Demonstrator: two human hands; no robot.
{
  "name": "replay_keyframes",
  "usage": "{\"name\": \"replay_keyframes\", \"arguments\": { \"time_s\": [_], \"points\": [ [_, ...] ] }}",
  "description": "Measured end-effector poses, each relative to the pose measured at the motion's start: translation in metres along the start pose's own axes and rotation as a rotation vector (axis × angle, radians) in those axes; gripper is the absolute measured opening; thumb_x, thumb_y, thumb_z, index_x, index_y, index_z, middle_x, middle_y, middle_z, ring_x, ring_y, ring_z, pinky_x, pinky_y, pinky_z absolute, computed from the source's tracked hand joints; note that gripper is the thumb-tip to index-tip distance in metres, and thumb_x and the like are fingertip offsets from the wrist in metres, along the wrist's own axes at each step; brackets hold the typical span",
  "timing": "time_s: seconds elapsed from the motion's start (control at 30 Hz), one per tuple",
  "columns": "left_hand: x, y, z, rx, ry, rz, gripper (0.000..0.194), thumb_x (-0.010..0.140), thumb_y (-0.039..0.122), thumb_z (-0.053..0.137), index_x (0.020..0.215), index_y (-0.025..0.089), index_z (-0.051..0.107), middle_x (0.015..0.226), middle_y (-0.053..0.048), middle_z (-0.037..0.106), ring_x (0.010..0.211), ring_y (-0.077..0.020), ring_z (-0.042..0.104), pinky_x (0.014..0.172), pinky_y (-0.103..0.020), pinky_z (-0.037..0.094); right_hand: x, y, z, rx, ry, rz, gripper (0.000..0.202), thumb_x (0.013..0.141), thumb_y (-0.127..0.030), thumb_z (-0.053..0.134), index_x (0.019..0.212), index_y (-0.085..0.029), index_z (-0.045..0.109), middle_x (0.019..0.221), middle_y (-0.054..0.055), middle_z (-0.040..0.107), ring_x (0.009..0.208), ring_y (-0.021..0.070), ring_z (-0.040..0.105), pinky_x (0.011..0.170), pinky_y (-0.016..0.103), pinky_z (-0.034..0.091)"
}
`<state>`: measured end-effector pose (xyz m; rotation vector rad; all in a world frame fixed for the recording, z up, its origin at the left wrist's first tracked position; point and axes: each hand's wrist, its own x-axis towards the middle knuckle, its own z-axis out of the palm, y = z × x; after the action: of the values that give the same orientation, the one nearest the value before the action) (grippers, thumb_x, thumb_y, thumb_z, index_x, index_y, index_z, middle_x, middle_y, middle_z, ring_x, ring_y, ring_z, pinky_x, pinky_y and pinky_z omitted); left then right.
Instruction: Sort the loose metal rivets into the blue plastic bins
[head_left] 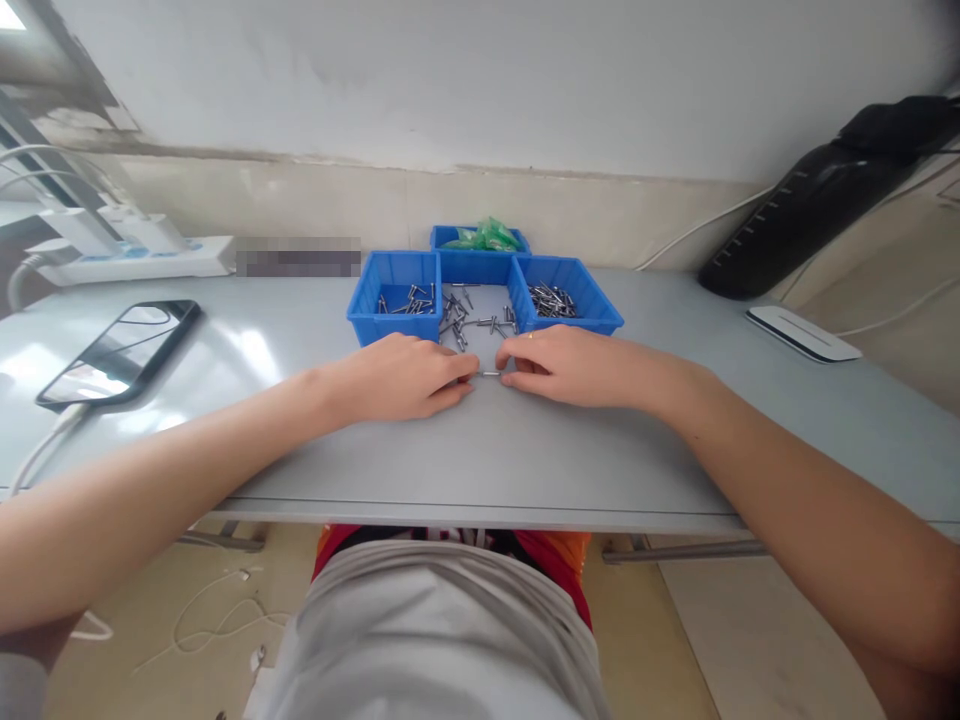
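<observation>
Between my two hands, low over the grey table, a small metal rivet spans the gap from fingertip to fingertip. The fingers of my left hand close on its left end; my right hand pinches its right end. Loose metal rivets lie just beyond the hands. They are flanked by a left blue bin holding several rivets and a right blue bin with a denser pile. A rear blue bin contains green plastic packets.
On the left lie a phone with a cable and a white power strip with plugs. A black bottle leans at the right rear, near a flat white device. Behind the bins rises a wall.
</observation>
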<state>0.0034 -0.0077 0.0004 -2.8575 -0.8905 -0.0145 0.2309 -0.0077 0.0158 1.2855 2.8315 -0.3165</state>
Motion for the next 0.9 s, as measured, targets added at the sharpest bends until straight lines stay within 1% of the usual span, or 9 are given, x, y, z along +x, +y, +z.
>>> {"name": "replay_keyframes", "arguments": {
  "time_s": [0.2, 0.43, 0.67, 0.9],
  "points": [
    [0.0, 0.0, -0.0002, 0.024, -0.003, 0.005, 0.028, 0.095, 0.035, 0.034, 0.101, 0.019, 0.056, 0.079, -0.004, 0.066, 0.062, -0.0149, 0.06, 0.051, -0.023, 0.033, -0.0001, -0.0014, -0.0011, -0.007, -0.01, 0.004, 0.026, 0.088, -0.038, 0.039, 0.094, -0.023, 0.059, 0.088, 0.005, 0.064, 0.077, 0.0183, 0.057, 0.061, 0.027, 0.035],
    [0.0, -0.0004, 0.0002, 0.021, -0.012, 0.007, 0.028, 0.095, 0.036, 0.034, 0.102, 0.022, 0.057, 0.081, -0.003, 0.067, 0.063, -0.0172, 0.06, 0.053, -0.024, 0.036, -0.0001, -0.0023, -0.0014, -0.016, -0.008, 0.007, 0.025, 0.088, -0.037, 0.039, 0.093, -0.023, 0.059, 0.089, 0.005, 0.064, 0.077, 0.0181, 0.056, 0.061, 0.027, 0.035],
    [0.0002, 0.0003, -0.0006, 0.018, -0.007, 0.001, 0.028, 0.095, 0.035, 0.034, 0.101, 0.019, 0.056, 0.08, -0.004, 0.066, 0.063, -0.0149, 0.06, 0.05, -0.023, 0.031, -0.0003, -0.0012, -0.0013, -0.003, -0.011, 0.008, 0.027, 0.088, -0.04, 0.039, 0.095, -0.023, 0.06, 0.088, 0.004, 0.064, 0.078, 0.0185, 0.057, 0.061, 0.027, 0.035],
    [0.0002, -0.0002, -0.0005, 0.02, -0.011, 0.005, 0.028, 0.095, 0.036, 0.033, 0.101, 0.02, 0.056, 0.079, -0.004, 0.066, 0.063, -0.0154, 0.06, 0.051, -0.023, 0.032, -0.0004, -0.0021, -0.0019, -0.002, -0.016, 0.012, 0.026, 0.088, -0.039, 0.039, 0.094, -0.023, 0.059, 0.088, 0.004, 0.063, 0.078, 0.0183, 0.057, 0.06, 0.027, 0.035]
  ]
}}
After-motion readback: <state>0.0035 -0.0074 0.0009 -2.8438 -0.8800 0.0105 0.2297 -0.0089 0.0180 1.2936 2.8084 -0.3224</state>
